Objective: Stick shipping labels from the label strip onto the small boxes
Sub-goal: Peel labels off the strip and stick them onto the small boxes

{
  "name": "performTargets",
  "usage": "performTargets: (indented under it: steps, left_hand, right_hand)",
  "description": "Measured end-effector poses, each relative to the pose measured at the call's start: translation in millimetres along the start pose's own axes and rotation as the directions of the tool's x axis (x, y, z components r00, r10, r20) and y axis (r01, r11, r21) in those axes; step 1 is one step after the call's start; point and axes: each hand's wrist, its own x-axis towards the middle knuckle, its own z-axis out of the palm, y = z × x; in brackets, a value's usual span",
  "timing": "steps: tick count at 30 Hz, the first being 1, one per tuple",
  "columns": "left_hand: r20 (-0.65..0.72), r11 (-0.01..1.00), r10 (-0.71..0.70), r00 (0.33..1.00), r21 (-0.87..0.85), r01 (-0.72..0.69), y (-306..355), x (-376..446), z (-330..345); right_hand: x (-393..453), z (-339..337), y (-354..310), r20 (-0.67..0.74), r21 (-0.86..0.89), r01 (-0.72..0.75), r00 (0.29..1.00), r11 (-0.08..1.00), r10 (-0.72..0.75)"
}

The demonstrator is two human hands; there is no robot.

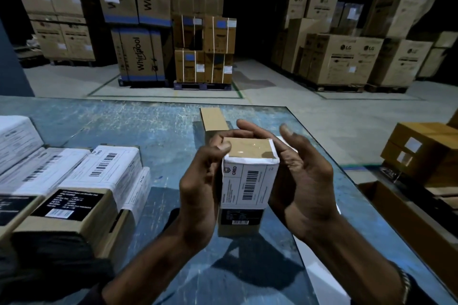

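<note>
Small box (244, 181) upright above blue table (158, 131), label (247, 184) already on; left hand (200, 181) gripping its side, right hand (302, 168) open alongside; probably light, rigid, best held by side faces.

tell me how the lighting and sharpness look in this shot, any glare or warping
Head view: dim warehouse with dark upper corners; a glare spot on the taped top of the small box; its barcode label readable, fine print soft; wide-angle bending at the blue table's edges.
</note>
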Motion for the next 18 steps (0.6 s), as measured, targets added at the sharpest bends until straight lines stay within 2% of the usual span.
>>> performTargets:
  steps: [2, 4, 10, 16, 18]
  left_hand:
    - [0.038, 0.997, 0.002, 0.999, 0.079, -0.005, -1.8, 0.4, -2.4]
    - [0.047, 0.994, -0.003, 0.999, 0.113, -0.002, -2.6, 1.0, -2.9]
    - [0.03, 0.987, -0.043, 0.999, 0.155, 0.038, 0.5, 4.6, -0.8]
    - [-0.044, 0.956, -0.07, 0.997, 0.282, 0.079, 3.9, 11.6, -1.6]
    - [-0.072, 0.964, -0.069, 0.995, 0.252, 0.085, 3.8, 12.5, 0.6]
  right_hand:
    - [1.1, -6.5, 1.1, 0.081, -0.044, 0.014, 0.997, 0.999, -0.01]
    - [3.0, -9.6, 1.8, 0.097, -0.108, 0.023, 0.995, 0.994, -0.013]
    - [6.7, -9.6, 3.8, 0.048, -0.14, 0.044, 0.998, 0.989, -0.038]
    - [7.0, -6.0, 1.1, 0.0, -0.212, 0.04, 0.999, 0.976, -0.041]
    - [7.1, -4.3, 1.7, -0.008, -0.232, 0.041, 0.999, 0.972, -0.044]
